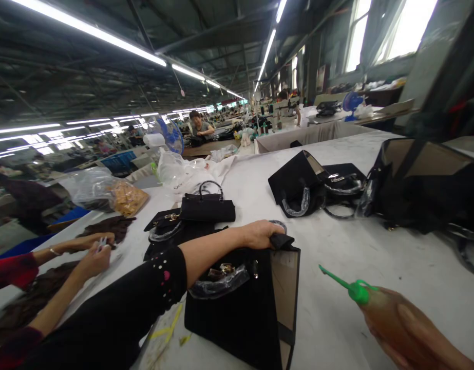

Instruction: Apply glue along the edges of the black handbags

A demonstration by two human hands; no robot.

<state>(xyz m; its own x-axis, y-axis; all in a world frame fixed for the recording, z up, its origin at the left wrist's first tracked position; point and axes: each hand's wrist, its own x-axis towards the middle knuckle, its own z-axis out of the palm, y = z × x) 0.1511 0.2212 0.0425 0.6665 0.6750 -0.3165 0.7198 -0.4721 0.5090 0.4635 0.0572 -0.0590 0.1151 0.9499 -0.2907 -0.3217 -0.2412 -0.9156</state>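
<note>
My left hand (pixel 262 234) is closed on the upper edge of a black handbag (pixel 232 324), pinching a fold of its dark material. The handbag lies tilted on the white table, its beige inside showing along the right side. Plastic film wraps its handle (pixel 221 283), and gold-coloured hardware sits just above that. At the lower right, my right hand (pixel 410 334) is wrapped around a squeeze bottle (pixel 383 306) with amber contents. Its green nozzle (pixel 337 277) points up and left, apart from the handbag.
Other black handbags (pixel 208 209) stand behind my left arm, with more (pixel 302 180) at the right. A co-worker's hands (pixel 94 257) hold a small tool over dark brown pieces at the left. Plastic bags (pixel 183 169) lie on the table's (pixel 344 257) far side.
</note>
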